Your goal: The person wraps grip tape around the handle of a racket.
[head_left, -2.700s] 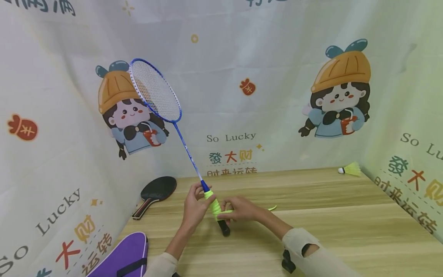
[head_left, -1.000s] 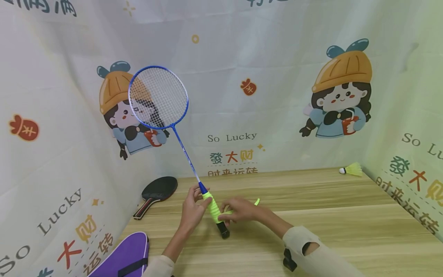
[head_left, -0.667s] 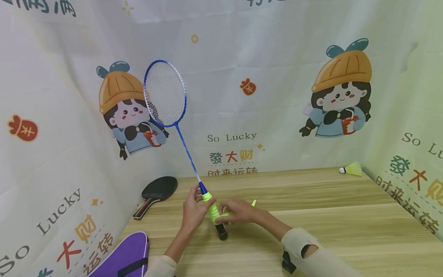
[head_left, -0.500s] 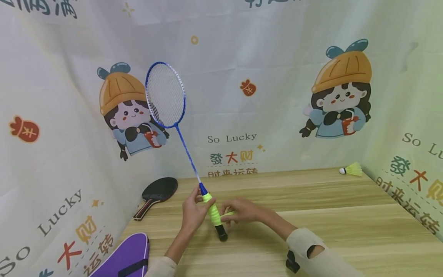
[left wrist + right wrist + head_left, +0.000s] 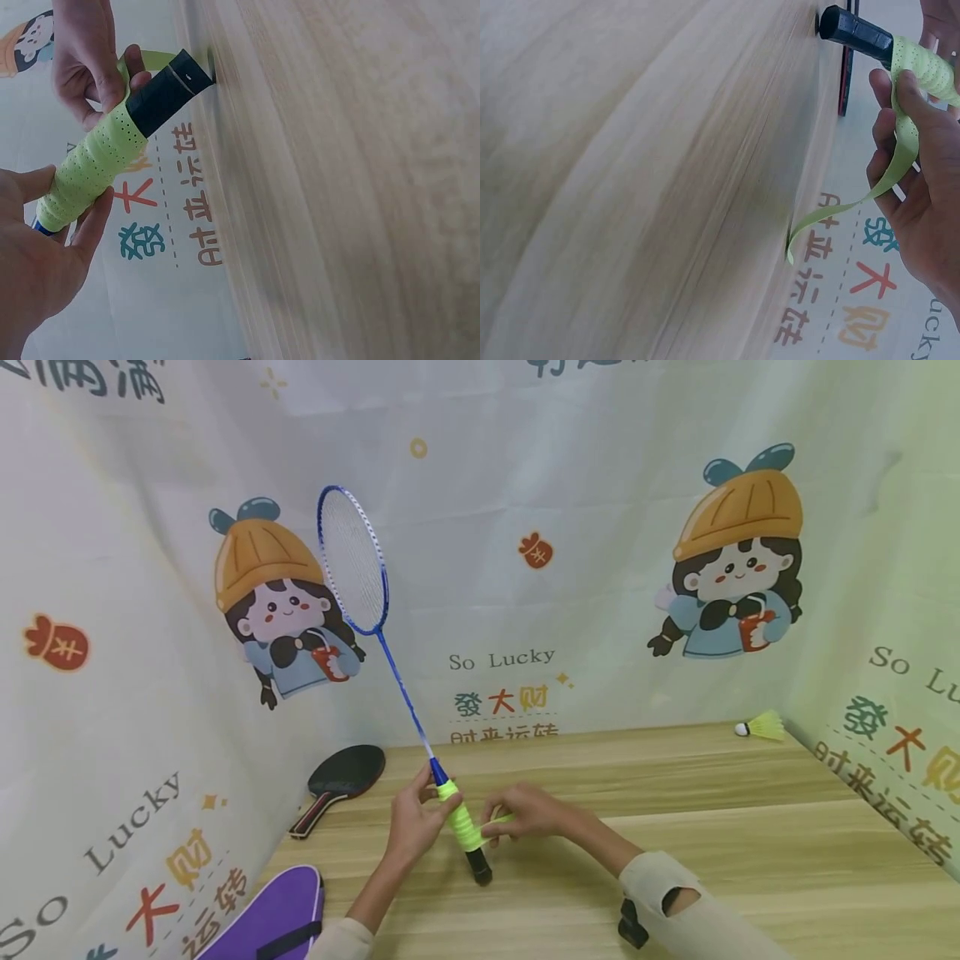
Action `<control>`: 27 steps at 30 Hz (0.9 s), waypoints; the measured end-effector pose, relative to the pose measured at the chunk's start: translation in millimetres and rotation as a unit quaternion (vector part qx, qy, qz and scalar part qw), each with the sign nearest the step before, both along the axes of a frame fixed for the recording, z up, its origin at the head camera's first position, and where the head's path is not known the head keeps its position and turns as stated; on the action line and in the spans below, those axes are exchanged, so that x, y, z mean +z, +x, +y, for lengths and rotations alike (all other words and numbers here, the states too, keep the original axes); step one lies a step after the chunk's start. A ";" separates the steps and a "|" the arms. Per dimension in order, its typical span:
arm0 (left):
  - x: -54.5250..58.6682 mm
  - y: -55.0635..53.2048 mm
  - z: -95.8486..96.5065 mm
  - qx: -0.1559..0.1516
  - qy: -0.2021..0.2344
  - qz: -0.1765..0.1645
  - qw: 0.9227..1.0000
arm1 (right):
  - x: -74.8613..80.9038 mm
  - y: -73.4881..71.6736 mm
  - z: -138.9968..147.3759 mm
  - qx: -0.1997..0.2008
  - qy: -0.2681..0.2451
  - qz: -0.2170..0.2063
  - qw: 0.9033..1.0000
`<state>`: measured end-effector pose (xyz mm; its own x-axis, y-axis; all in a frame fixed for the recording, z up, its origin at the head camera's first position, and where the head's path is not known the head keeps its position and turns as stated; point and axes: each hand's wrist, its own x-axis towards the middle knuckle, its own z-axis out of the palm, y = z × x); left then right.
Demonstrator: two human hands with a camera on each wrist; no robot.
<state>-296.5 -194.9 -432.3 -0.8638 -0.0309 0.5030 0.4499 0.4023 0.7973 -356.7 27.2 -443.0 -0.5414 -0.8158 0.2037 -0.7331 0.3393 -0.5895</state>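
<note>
A blue badminton racket (image 5: 405, 692) leans up and to the left in the head view, its strung head high against the backdrop. My left hand (image 5: 417, 820) grips the upper handle between thumb and fingers. Neon-yellow perforated overgrip tape (image 5: 88, 169) winds round most of the handle, while the butt end (image 5: 163, 95) stays bare black. My right hand (image 5: 529, 812) pinches the tape close beside the lowest turn. From those fingers the loose tape tail (image 5: 889, 177) hangs in a curve, its tip near the tabletop in the right wrist view.
A black table tennis bat (image 5: 347, 770) lies at the back left of the wooden table (image 5: 712, 827). In front of it is a purple case (image 5: 273, 910) with a black strap. A yellow shuttlecock (image 5: 761, 727) sits at the back right. Printed cloth surrounds the table.
The tape covers more of the handle, and its lowest turn is nearer the butt. The racket has turned about its shaft, its head now more edge-on. The free tail looks shorter.
</note>
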 end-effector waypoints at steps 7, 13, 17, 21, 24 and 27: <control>1.1 -0.1 -4.2 -0.035 -0.007 -0.010 0.999 | -3.2 -4.5 -6.8 0.019 -0.006 -0.006 1.000; 2.5 -0.9 -5.8 -0.061 0.025 -0.043 0.997 | -4.9 -5.5 -11.4 0.057 0.004 -0.003 0.998; 3.2 0.0 -5.6 -0.073 0.054 -0.056 0.994 | -5.7 -4.4 -11.7 0.074 0.002 -0.007 0.997; 4.5 0.6 -5.5 -0.076 0.068 -0.057 0.993 | -7.1 -4.1 -11.6 0.070 -0.003 -0.023 0.997; 4.2 -0.2 -5.7 -0.066 0.067 -0.049 0.994 | -7.2 -3.5 -11.9 0.053 -0.004 -0.037 0.998; 3.7 -1.1 -5.5 -0.052 0.061 -0.042 0.996 | -6.8 -2.0 -12.6 0.037 -0.008 -0.043 0.998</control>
<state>-297.6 -200.5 -428.6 -0.9039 0.0046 0.4277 0.4145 0.2557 0.8734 -358.7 14.6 -449.9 -0.4954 -0.8514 0.1723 -0.7026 0.2760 -0.6559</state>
